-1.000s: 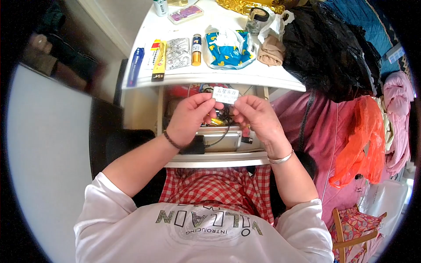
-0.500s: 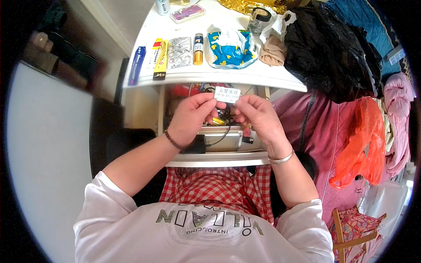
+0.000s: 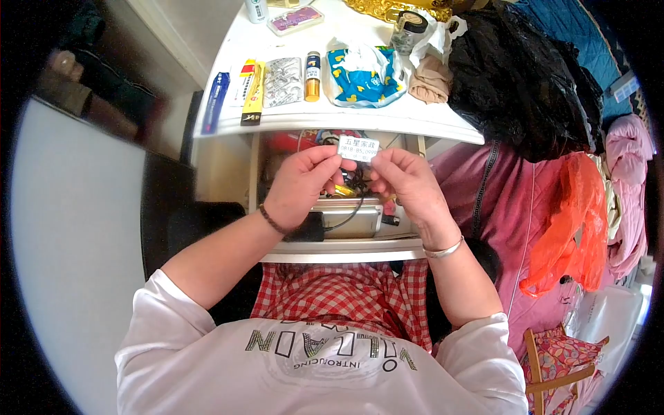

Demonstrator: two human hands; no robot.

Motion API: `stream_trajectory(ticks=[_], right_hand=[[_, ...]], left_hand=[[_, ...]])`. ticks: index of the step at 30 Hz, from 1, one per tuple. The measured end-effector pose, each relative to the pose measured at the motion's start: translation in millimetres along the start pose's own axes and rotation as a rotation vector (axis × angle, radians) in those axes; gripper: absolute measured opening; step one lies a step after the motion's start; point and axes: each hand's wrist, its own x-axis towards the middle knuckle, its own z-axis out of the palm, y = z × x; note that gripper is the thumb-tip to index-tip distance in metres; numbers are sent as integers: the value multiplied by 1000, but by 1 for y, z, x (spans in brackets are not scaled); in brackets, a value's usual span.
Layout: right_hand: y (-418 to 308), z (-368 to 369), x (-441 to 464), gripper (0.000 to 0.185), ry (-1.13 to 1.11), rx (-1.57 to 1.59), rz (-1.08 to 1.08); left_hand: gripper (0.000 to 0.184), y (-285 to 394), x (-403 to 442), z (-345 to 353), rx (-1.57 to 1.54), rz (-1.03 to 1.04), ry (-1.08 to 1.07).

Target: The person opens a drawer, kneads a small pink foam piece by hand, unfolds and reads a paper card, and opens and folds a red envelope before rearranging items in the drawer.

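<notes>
A small white card (image 3: 359,148) with printed Chinese characters and a number is held up over the open drawer (image 3: 346,254). My left hand (image 3: 304,183) pinches its left edge between thumb and fingers. On the opposite edge, my right hand (image 3: 408,187) grips it the same way. Beneath the hands the drawer holds a silver-coloured flat case (image 3: 353,220), a black cable (image 3: 361,204) and a jumble of small items, partly hidden by my hands.
On the white tabletop (image 3: 283,123) stand a blue-and-gold tube (image 3: 313,77), a blister pack (image 3: 283,81), a blue packet with yellow shapes (image 3: 365,79) and a lidded jar (image 3: 409,33). To the right lie a black plastic bag (image 3: 526,76) and a red bag (image 3: 570,228).
</notes>
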Motion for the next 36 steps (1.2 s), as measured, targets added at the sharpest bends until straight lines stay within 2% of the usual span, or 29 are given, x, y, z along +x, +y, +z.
stream_trajectory(ticks=[13, 18, 36], right_hand=[[-3, -2, -1, 18, -40, 15, 45], [4, -1, 3, 19, -47, 65, -29], [1, 0, -1, 15, -90, 85, -28]], left_hand=[[19, 4, 0, 4, 5, -28, 17], [19, 1, 0, 2, 13, -27, 7], [18, 4, -1, 5, -40, -49, 51]])
